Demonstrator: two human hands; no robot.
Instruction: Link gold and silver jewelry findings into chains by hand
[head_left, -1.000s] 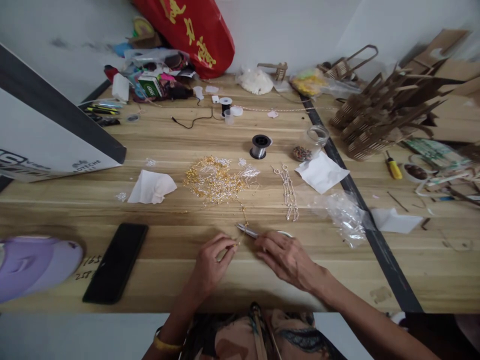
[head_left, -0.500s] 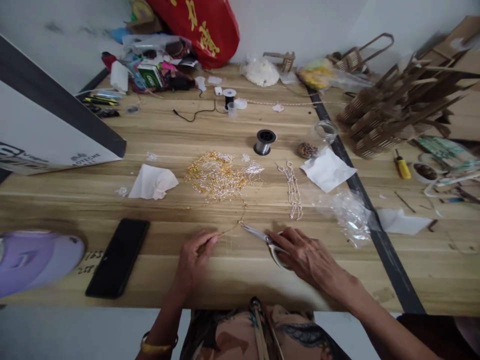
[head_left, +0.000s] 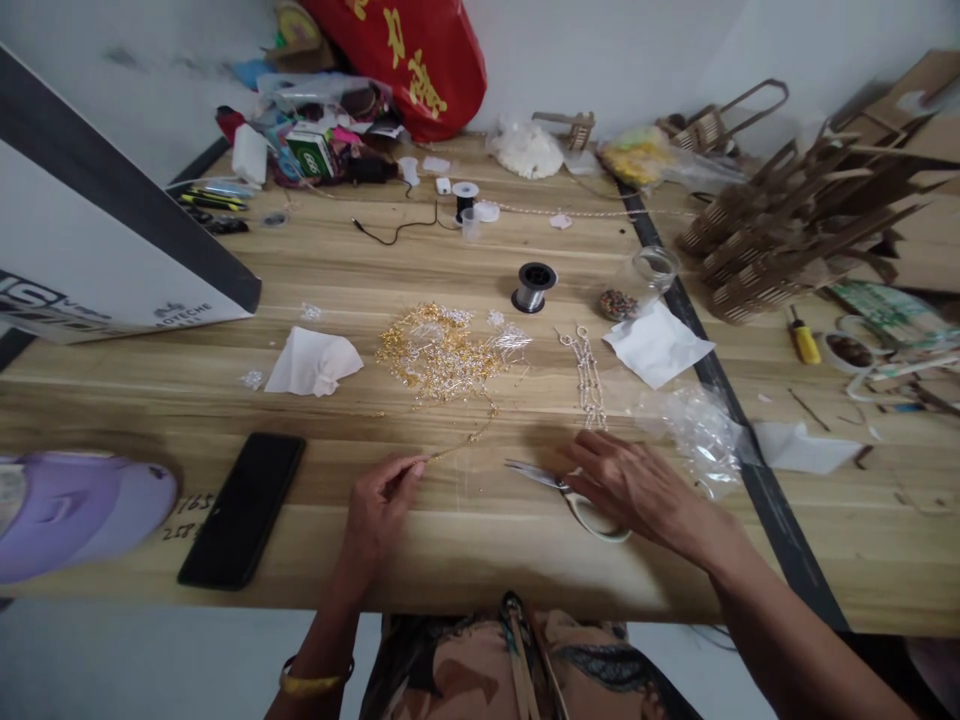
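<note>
My left hand [head_left: 379, 505] rests on the wooden table [head_left: 450, 560] and pinches the near end of a thin gold beaded strand [head_left: 457, 445] that runs up toward a heap of gold and silver beads [head_left: 439, 350]. My right hand [head_left: 637, 485] lies over the white handles of a pair of scissors [head_left: 559, 485], whose blades point left on the table; its fingers are loosely spread and whether they grip the handles is hidden. A finished beaded piece [head_left: 589, 380] lies just beyond that hand.
A black phone [head_left: 244, 508] lies left of my left hand, a purple cap [head_left: 67, 510] at the far left. White tissue [head_left: 311, 362], wire spool [head_left: 532, 287], bead jar [head_left: 637, 280], clear plastic bag [head_left: 694, 425], white box [head_left: 90, 240] and wooden baskets [head_left: 787, 230] surround the work.
My right hand has drawn the scissors away to the right from the strand and lowered them onto the table. My left hand has shifted left, still pinching the strand.
</note>
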